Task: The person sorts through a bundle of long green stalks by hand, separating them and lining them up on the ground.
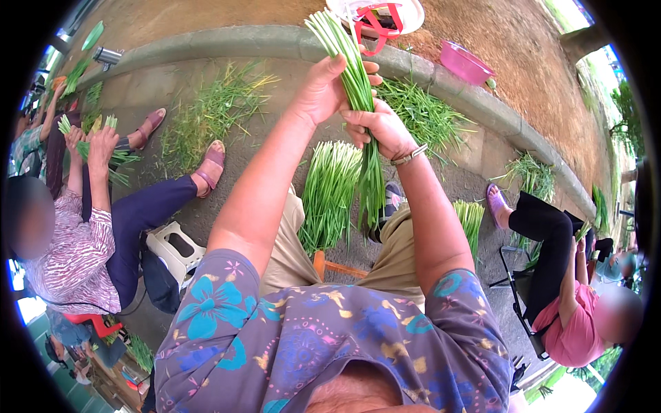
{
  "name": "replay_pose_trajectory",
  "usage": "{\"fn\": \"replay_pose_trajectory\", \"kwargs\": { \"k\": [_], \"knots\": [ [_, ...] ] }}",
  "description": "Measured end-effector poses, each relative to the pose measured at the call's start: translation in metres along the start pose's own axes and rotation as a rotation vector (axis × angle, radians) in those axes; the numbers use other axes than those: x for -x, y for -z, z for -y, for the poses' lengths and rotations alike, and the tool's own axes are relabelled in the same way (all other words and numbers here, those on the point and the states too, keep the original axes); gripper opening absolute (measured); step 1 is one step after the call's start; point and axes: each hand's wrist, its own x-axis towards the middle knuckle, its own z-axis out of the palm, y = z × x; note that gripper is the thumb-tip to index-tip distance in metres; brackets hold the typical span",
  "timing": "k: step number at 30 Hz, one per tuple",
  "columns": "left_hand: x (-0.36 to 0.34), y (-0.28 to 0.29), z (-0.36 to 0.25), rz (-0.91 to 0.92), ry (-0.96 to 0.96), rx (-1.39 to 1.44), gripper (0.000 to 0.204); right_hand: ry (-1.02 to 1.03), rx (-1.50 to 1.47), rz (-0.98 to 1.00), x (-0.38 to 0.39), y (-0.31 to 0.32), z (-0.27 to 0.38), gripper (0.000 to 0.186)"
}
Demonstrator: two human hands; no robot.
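Both my arms reach forward, holding one upright bunch of garlic chives [354, 79] with its pale cut ends at the top and its green leaves hanging down. My left hand [322, 91] wraps round the upper part, thumb in front and fingertips showing on the far side. Lower down, my right hand [382, 128] closes round the leaves with its thumb across them. Below my hands, a thick pile of garlic chives [330, 199] lies on the ground between my legs, pale ends pointing away from me.
Loose green trimmings [213, 110] lie left, with another heap [430, 117] at right. Beyond the concrete kerb [275, 43] stand a pink basin [465, 63] and a white basin [413, 15] with red straps. Seated people work nearby; a white stool [172, 251] stands left.
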Motion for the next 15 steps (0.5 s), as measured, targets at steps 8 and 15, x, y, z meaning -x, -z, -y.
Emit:
{"fn": "replay_pose_trajectory", "kwargs": {
  "k": [8,15],
  "knots": [
    [-0.001,0.008,0.002,0.087,0.094,0.021,0.052,-0.108,-0.186,0.193,0.004,0.005,-0.011,0.013],
    [-0.004,0.018,-0.007,-0.132,-0.045,0.056,0.022,-0.085,0.554,-0.119,-0.001,0.008,-0.006,0.043]
  ]
}}
